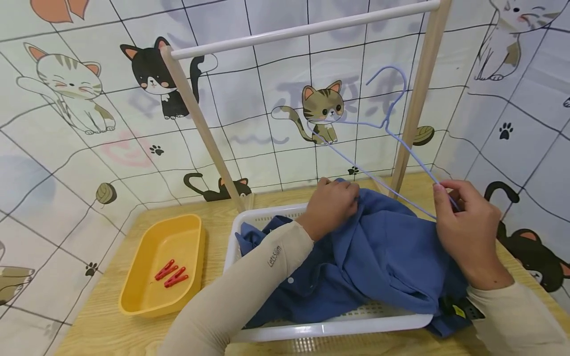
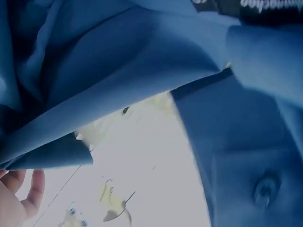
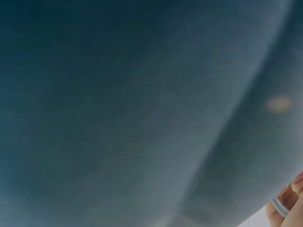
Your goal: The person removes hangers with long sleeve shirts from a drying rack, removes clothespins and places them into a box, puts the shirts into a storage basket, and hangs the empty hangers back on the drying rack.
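Note:
A blue buttoned shirt (image 1: 396,242) lies bunched over a white basket (image 1: 329,330) and spills past its right side. My left hand (image 1: 330,206) grips the shirt's upper edge with curled fingers; in the left wrist view, cloth (image 2: 118,61) fills much of the picture beside that hand (image 2: 19,196). A thin lavender clothes hanger (image 1: 414,157) is pinched at its right side by my right hand (image 1: 469,225), hook upward, its lower bar passing behind the shirt. Blue cloth covers most of the right wrist view, with the right hand (image 3: 289,208) at the lower corner.
A rack with wooden posts (image 1: 200,123) and a white rail (image 1: 303,30) stands behind the basket. On the left, a yellow tray (image 1: 133,282) contains red clothespins (image 1: 175,278). Walls with cat drawings surround the wooden table (image 1: 98,321).

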`<state>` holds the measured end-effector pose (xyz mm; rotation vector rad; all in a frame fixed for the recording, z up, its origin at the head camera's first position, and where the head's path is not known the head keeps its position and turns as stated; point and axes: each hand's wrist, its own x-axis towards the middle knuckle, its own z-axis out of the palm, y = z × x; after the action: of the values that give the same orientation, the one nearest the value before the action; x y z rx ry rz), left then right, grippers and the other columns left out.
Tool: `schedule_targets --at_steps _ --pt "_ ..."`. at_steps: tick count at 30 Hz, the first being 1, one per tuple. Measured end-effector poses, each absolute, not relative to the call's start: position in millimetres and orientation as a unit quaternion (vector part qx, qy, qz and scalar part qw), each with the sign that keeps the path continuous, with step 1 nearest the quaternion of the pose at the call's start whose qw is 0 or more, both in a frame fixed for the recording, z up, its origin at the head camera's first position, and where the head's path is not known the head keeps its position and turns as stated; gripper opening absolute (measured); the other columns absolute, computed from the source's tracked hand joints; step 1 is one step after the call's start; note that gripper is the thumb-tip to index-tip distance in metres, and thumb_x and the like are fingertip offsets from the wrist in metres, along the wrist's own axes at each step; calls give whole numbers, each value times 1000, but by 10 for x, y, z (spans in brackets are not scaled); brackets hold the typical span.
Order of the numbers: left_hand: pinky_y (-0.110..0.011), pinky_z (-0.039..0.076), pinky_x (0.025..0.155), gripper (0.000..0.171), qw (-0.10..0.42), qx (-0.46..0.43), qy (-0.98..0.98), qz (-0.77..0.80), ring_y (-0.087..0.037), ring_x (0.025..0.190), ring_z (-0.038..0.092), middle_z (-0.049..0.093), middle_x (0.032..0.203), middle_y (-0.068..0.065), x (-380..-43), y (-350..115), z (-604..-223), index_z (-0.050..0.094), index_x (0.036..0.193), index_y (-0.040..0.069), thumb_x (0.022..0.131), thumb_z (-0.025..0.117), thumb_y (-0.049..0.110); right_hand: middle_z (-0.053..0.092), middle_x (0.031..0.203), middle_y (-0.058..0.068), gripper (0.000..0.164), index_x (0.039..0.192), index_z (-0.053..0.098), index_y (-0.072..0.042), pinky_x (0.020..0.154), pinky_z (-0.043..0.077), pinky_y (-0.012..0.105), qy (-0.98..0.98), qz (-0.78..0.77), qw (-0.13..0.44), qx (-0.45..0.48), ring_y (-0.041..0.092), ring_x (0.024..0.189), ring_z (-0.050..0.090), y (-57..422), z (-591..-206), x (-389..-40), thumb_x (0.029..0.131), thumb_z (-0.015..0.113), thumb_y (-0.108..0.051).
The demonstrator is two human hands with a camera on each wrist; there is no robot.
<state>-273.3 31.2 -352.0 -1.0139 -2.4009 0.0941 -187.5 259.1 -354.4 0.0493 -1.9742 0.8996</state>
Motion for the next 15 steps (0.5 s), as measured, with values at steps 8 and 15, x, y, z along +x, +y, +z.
schedule_targets --at_steps 8,15 --pt "-40 47 102 20 306 -396 -865 -28 -7 81 70 71 96 6 -2560 83 -3196 71 109 22 98 56 16 44 75 -41 23 110 72 2 53 27 7 -804 367 468 17 -16 55 35 2588 -3543 -1891 93 68 -13" --pt "-39 43 110 13 345 -412 -840 -74 -9 74 64 65 80 3 -2410 -113 -2997 73 91 17 94 62 11 43 75 -40 22 109 72 3 55 27 6 -801 364 475 16 -18 57 34 2584 -3547 -1895 93 69 -11"
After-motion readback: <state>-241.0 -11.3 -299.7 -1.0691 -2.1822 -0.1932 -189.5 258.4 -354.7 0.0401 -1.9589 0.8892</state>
